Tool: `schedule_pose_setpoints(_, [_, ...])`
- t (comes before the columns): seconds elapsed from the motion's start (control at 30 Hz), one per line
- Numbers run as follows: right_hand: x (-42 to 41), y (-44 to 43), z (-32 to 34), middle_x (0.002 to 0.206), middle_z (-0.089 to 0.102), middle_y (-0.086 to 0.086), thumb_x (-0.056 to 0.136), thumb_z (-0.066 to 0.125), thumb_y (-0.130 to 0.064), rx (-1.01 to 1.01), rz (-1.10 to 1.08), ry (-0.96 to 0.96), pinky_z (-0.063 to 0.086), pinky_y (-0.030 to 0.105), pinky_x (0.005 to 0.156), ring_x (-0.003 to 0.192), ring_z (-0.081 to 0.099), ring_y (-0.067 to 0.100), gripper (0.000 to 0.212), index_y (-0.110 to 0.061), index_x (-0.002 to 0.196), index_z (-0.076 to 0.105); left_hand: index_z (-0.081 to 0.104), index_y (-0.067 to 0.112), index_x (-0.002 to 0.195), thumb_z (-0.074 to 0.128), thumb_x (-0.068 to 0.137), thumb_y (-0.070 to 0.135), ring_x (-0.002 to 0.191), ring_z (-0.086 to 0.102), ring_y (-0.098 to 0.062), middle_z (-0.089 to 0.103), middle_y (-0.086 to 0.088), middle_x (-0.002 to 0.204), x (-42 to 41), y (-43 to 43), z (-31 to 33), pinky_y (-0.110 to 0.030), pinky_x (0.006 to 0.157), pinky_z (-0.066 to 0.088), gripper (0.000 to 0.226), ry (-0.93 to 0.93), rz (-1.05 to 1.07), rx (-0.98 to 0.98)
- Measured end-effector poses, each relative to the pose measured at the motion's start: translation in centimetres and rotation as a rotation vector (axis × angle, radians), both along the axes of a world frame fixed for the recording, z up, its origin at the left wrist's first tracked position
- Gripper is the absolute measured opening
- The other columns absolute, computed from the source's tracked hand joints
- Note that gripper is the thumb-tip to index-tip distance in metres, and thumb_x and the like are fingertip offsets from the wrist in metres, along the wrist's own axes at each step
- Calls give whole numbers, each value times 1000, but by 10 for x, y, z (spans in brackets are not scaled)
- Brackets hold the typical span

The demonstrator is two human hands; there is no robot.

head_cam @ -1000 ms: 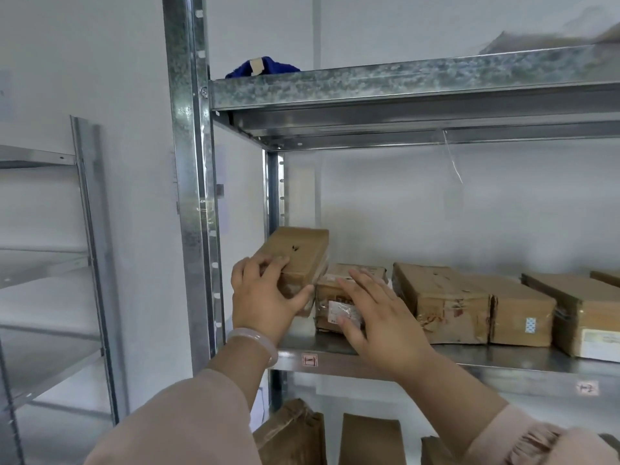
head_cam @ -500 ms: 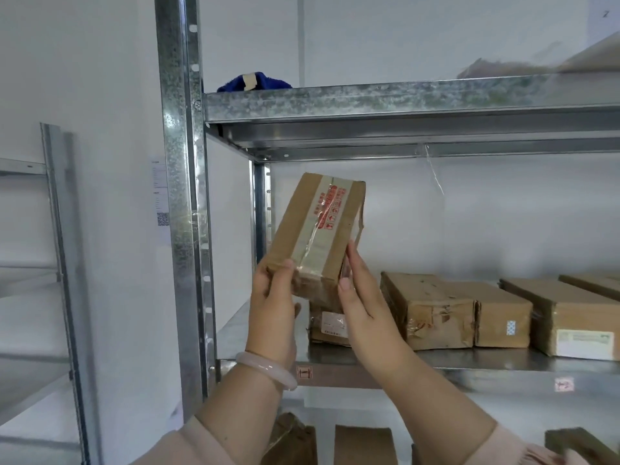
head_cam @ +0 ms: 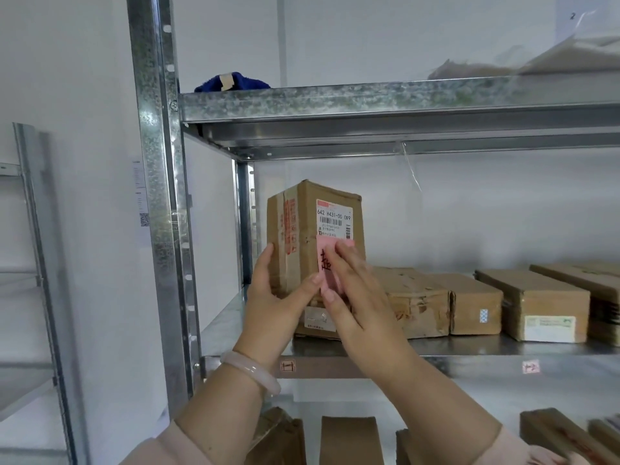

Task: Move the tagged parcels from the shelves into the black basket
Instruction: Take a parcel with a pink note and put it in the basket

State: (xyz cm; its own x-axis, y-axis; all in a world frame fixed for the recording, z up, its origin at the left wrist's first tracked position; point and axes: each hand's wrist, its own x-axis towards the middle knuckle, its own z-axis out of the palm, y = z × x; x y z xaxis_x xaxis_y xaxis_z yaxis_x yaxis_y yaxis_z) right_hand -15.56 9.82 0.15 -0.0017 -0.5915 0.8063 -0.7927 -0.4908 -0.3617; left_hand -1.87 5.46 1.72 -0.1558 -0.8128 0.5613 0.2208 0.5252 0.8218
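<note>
Two hands were on one parcel (head_cam: 313,236), which was held upright in front of the middle shelf (head_cam: 503,347), clear of the row of boxes lying behind and to the right of it. The left hand (head_cam: 278,297) was wrapped round the lower left edge, thumb on the near face and fingers hidden behind, so that grip was clamped on the box. The right hand (head_cam: 355,297) was laid flat against the front, fingers together, pressed over a pink tag (head_cam: 327,263) stuck just under the white barcode label (head_cam: 333,218). Whether the right hand was actually bearing any weight couldn't be told; it looked more like steadying or feeling the tag.

So the step in hand was judged to be the check: parcel pulled out, turned label-forward, tag looked at. Since a pink tag was clearly there, this one probably counted as tagged and was due for the basket.

No black basket was seen anywhere in view, so the next move would call for the box to be carried away from the shelf and down or round to wherever the basket sat. A proper two-sided hold would be wanted first, with the right hand shifted from the face to the right edge or underneath, since the cardboard looked taped and a bit slick.

Below the grip, more brown parcels (head_cam: 349,437) were standing on the lower shelf, and a blue cloth (head_cam: 235,82) was lying on the shelf above.
</note>
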Motion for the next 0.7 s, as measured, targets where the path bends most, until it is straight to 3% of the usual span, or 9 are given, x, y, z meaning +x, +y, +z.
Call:
schedule_pose_setpoints(0.13, [-7,9,-4,157,1,-24,93,33,-59,14,-25,-190,14,44,118,144,-3,-1,56,-56,145,10,36,40,141,70,72,45,107,68,-15,70,4,118,6,3,-12,-43,95,53,77,96,-94,131])
schedule_pose_setpoints(0.23, [-5,19,-11,151,25,-22,97,47,-38,89,170,-277,29,42,115,142,19,1,57,-56,143,19,39,37,143,57,93,33,107,68,-17,72,3,116,10,11,-28,-41,91,55,53,130,-124,167])
schedule_pose_setpoints(0.3, [-2,28,-18,139,34,-33,97,51,-26,101,260,-282,39,33,109,132,31,-7,61,-53,143,22,41,37,143,53,96,33,112,66,-17,70,3,119,11,19,-38,-40,93,52,48,122,-95,140])
schedule_pose_setpoints(0.37, [1,35,-30,136,33,-37,96,52,-21,95,273,-279,41,31,107,131,32,-7,64,-51,144,21,46,38,140,53,92,42,115,63,-16,68,3,123,13,25,-48,-39,97,49,48,46,-35,77])
schedule_pose_setpoints(0.47, [1,45,-51,140,34,-29,94,56,-19,77,264,-317,44,32,104,133,34,-1,67,-50,144,23,45,50,138,49,81,69,129,50,-9,55,8,138,18,38,-68,-39,109,40,60,-98,124,33])
schedule_pose_setpoints(0.53, [1,53,-66,142,35,-28,92,59,-19,95,261,-339,46,24,101,133,34,-3,71,-54,142,23,40,55,139,47,88,67,132,42,1,47,18,141,22,52,-83,-25,109,39,53,-99,206,18])
schedule_pose_setpoints(0.6, [4,63,-82,143,33,-30,91,61,-21,133,244,-321,46,21,98,134,32,-4,74,-57,142,20,37,58,138,46,92,54,128,42,9,46,25,137,25,69,-99,-9,98,40,47,-89,229,-4])
schedule_pose_setpoints(0.7, [13,80,-103,149,30,-24,91,61,-20,161,208,-245,43,15,96,138,27,-1,73,-54,143,23,29,58,140,44,95,41,129,41,11,38,27,143,38,83,-123,-4,94,41,50,-128,196,-41])
